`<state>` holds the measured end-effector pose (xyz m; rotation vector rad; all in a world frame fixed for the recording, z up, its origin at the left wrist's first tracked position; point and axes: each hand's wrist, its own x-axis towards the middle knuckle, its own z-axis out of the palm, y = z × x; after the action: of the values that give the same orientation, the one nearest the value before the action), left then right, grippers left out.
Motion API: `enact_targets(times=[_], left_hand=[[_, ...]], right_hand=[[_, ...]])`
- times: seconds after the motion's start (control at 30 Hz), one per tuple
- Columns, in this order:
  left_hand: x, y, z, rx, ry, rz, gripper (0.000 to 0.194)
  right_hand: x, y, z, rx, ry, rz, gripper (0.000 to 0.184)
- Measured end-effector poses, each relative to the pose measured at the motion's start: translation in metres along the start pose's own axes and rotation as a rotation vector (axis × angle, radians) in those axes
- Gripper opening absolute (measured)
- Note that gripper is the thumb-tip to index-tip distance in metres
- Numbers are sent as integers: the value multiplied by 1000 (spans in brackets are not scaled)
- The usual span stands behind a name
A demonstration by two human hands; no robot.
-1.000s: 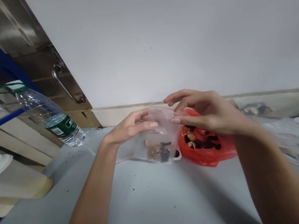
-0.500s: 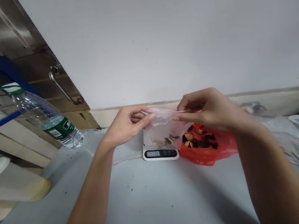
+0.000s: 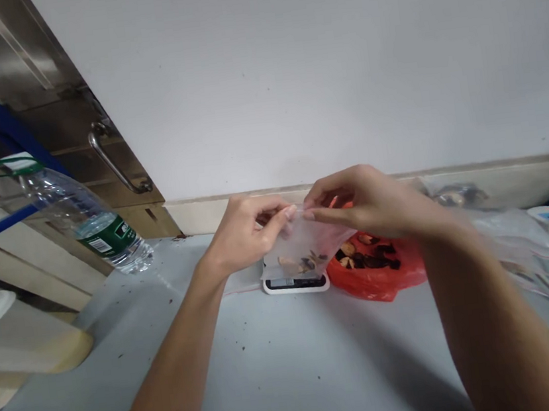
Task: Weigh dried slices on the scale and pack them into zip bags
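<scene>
"Clear plastic bag (image 3: 296, 243), where is it now?"

"Held up by its top edge between your 2 hands, above the white scale (image 3: 297, 288). Whether its bottom touches the scale, you cannot tell from this angle."

"What about the fingers?"

"On your left hand (image 3: 245, 236), thumb and fingers are clamped on the bag's upper edge. Your right hand (image 3: 372, 203) pinches that same edge just beside them."

"Anything inside?"

"Yes, you have brownish dried pieces (image 3: 311, 261) lying low in it, seen through the cloudy plastic. They sit over part of the scale's dark panel; its reading is too blurred for you to make out."

"And around that?"

"Just right of the scale, below your right wrist, is an open red bag (image 3: 374, 283) with dark pieces (image 3: 376, 260) in it. Well to your left, a water bottle (image 3: 93, 221) with a green label stands on the grey tabletop (image 3: 265, 373)."
</scene>
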<state>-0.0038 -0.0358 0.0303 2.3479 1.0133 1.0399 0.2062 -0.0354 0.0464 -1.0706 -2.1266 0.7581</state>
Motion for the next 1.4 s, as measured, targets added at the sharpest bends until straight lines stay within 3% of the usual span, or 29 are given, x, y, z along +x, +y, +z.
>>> enact_targets(times=[0.17, 0.4, 0.67, 1.2, 1.3, 1.4], left_hand=[[0, -7, 0, 43, -48, 24, 31], [-2, -20, -8, 191, -5, 138, 31], [-5, -20, -26, 200, 17, 116, 27], [5, -9, -16, 341, 19, 204, 27], [13, -3, -9, 379, 81, 301, 23], [26, 6, 8, 388, 101, 471, 23]], right_hand=[[13, 7, 13, 117, -4, -64, 29], [21, 21, 20, 143, 3, -103, 34], [7, 34, 1, 15, 0, -5, 44], [-18, 38, -29, -267, 54, 121, 31], [-21, 36, -33, -245, -33, 102, 27], [-22, 31, -32, -135, -241, 35, 27]])
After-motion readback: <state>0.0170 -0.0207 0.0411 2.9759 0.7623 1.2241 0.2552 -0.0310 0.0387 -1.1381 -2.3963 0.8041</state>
